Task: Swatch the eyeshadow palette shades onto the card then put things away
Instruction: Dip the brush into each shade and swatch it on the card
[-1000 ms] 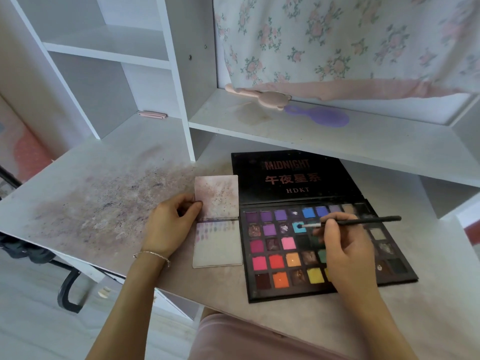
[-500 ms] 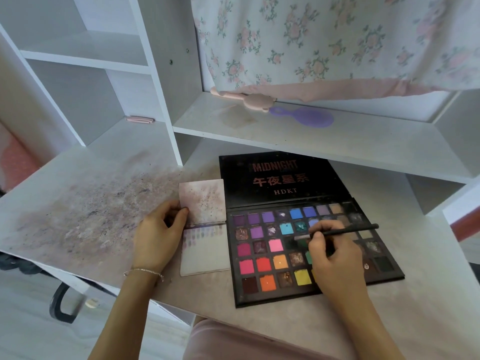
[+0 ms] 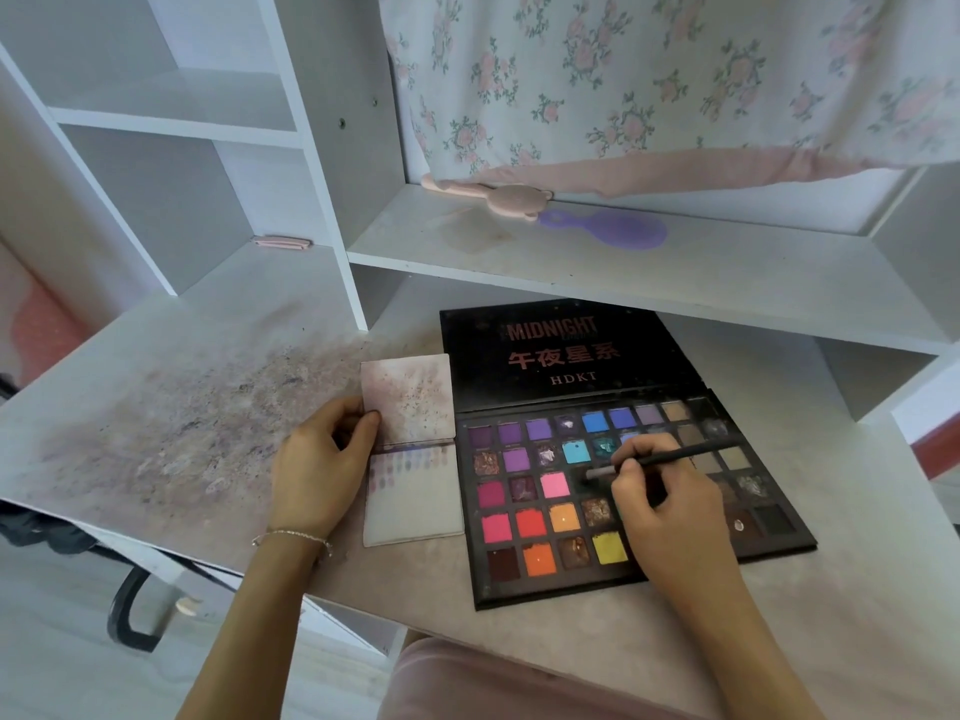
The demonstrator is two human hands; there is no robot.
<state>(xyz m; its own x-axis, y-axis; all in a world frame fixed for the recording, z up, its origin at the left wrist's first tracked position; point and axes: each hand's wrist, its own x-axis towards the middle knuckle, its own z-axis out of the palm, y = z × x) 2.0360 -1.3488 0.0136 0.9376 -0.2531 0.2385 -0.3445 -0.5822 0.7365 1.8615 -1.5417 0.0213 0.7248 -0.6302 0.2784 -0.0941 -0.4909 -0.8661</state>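
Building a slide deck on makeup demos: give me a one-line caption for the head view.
Right hand dips a brush into the eyeshadow palette while the left hand steadies the swatch card.

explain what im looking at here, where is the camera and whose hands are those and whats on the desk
No machine here: these are a person's two bare hands, filmed by one wide-angle camera worn on their head, looking forward and down. On the desk lies an open black eyeshadow palette with many coloured pans. Beside it on the left is a small folded card with a row of faint colour swatches. The left hand holds the card's edge, thumb on top. The right hand holds a thin black brush in a pinching grip, its tip down among the palette's middle pans. On the shelf behind lie a pink comb and a purple hairbrush.
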